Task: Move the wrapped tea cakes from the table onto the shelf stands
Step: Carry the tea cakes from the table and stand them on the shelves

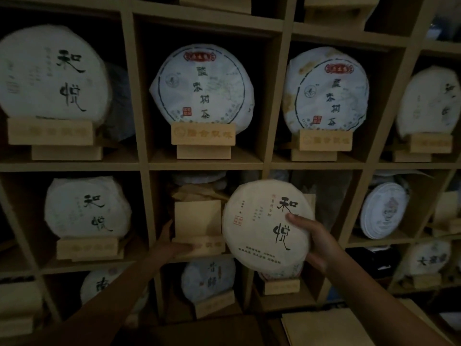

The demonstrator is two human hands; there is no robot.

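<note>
1. One tea cake (pixel 267 227) marked 和悦, held in front of the shelf (pixel 143 156), just right of the empty stand (pixel 198 226).
2. Right hand (pixel 315 242): fingers clamped on its right edge.
3. Left hand (pixel 172 242): fingers straight, pressing the stand's base.
4. Ten other wrapped cakes show in the shelf's compartments.

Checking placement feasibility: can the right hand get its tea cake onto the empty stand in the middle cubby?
Probably yes: the right hand holds the tea cake just beside the empty stand, steadied by the left hand; nothing blocks it.
</note>
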